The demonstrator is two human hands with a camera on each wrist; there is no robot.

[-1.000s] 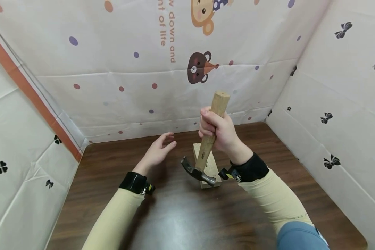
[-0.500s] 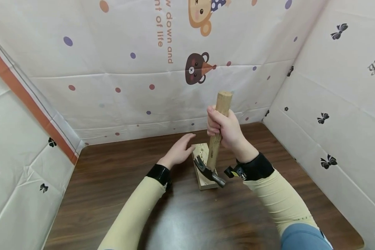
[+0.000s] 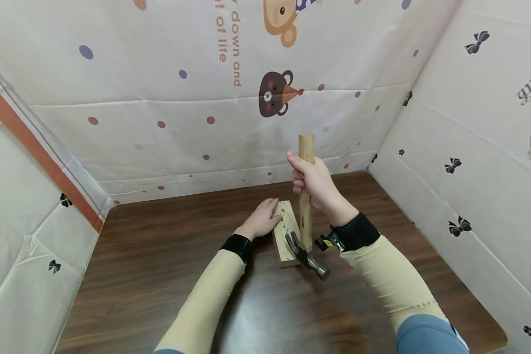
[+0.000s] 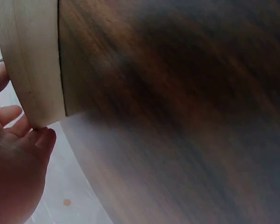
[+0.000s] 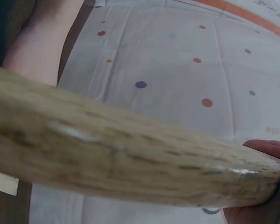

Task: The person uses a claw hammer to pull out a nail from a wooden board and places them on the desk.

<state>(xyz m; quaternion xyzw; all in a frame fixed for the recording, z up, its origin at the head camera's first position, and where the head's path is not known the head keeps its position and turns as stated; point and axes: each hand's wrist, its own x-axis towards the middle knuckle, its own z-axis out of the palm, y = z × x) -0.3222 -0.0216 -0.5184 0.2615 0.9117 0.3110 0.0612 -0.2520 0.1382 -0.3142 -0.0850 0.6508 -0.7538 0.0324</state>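
Note:
A pale wooden block (image 3: 287, 246) lies lengthwise on the brown table, with small dark marks on its top. My left hand (image 3: 259, 219) holds its far left end, thumb over the top edge; in the left wrist view the fingers of that hand (image 4: 18, 163) bend against the end of the block (image 4: 32, 60). With my right hand (image 3: 315, 184) I grip a claw hammer (image 3: 307, 221) by its wooden handle, head down. The hammer's metal head hangs by the block's near right corner, claw toward the block. In the right wrist view the handle (image 5: 130, 149) crosses the frame.
The brown wood-grain table (image 3: 159, 275) spreads around the block. Printed white sheeting (image 3: 181, 147) stands behind it, with more sheeting on the left and a right wall (image 3: 482, 196) close to the table edge.
My left hand has moved right and taken hold of the block, which it was apart from before. The hammer has turned more upright, and its head has shifted right, toward the block's near right corner.

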